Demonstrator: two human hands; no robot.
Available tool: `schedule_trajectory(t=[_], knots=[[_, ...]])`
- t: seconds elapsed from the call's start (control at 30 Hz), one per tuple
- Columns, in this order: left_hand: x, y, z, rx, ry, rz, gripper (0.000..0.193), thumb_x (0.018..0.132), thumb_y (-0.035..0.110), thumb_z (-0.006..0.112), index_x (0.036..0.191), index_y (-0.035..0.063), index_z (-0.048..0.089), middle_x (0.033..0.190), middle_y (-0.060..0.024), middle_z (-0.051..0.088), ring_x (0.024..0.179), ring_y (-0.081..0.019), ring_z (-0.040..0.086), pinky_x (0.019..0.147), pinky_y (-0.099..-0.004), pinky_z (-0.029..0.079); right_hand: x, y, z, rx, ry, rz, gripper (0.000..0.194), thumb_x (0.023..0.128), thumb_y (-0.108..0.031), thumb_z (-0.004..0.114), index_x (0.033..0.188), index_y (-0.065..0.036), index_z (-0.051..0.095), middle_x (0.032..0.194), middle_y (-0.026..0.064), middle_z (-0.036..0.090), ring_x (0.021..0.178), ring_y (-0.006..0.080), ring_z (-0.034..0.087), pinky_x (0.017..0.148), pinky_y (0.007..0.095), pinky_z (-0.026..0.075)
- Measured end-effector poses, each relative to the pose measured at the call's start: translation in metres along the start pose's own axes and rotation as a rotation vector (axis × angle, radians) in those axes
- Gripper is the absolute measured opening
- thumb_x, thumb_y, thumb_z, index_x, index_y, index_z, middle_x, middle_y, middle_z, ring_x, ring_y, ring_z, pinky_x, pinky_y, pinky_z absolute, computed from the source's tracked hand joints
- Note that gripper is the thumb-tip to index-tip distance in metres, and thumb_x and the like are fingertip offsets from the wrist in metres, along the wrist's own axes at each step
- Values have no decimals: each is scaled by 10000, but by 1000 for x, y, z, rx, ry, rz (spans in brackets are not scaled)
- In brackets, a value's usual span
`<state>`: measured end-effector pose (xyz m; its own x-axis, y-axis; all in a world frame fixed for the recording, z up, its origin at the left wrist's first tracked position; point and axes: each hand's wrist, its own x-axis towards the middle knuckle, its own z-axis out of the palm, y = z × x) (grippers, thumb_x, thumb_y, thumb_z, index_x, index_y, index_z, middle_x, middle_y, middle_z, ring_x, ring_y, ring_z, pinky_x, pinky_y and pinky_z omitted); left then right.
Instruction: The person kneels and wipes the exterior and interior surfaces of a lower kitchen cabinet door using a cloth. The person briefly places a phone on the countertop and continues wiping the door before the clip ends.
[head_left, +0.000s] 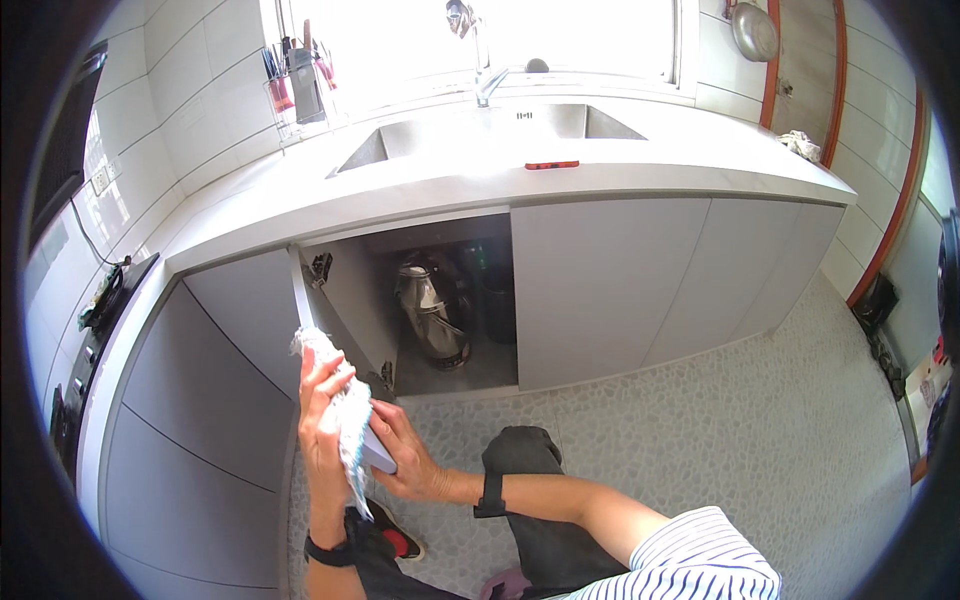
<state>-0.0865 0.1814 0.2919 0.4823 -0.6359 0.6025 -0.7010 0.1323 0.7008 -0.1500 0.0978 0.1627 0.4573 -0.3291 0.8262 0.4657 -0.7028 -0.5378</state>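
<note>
A white, fluffy cloth with a blue-stitched edge lies over the top edge of the open cabinet door. My left hand holds this cloth against the door, its fingers spread along the fabric. My right hand grips the door's outer corner, just right of the cloth. Behind the door, the open cabinet reveals a shiny metal kettle-like vessel. Beside it, a dark container sits in shadow. Hinges join the door to the cabinet's left side. The cloth hides much of the door.
Above is a pale countertop with a steel sink, faucet and red object. A rack with knives stands back left; a black cooktop is at left. Closed cabinet doors continue right above the patterned floor.
</note>
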Motion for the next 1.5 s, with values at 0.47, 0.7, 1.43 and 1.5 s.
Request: schedule_trajectory(t=[0.47,0.7,1.43,1.5], knots=[[27,-27,14,-44,31,106,486,884,312,373,1012,-24,699,1217,-159,639,1441,-348,322,1161,-501,229,-1,13,-14,65,-39,33,886,655,-45,608,1479,67,303,1462,267,349,1311,457,377,1118,501,300],[83,-76,4,-20,-28,110,478,899,308,361,1005,-9,702,1236,-132,635,1457,-327,298,1171,-498,217,6,14,-23,86,-92,33,823,729,-100,610,1473,81,310,1505,269,325,1343,427,374,1118,493,292],[216,-223,-25,214,-172,100,413,925,105,353,1162,-19,667,1363,-153,569,1487,-337,224,1200,-414,197,6,10,-22,133,-95,48,857,693,-19,594,1492,44,294,1525,251,297,1373,423,339,1140,501,268],[216,-221,-25,322,-182,87,410,923,126,364,1152,-16,673,1366,-153,566,1488,-327,226,1200,-415,197,7,10,-23,113,-97,38,894,681,-45,599,1509,28,271,1533,235,290,1369,422,336,1145,502,263]])
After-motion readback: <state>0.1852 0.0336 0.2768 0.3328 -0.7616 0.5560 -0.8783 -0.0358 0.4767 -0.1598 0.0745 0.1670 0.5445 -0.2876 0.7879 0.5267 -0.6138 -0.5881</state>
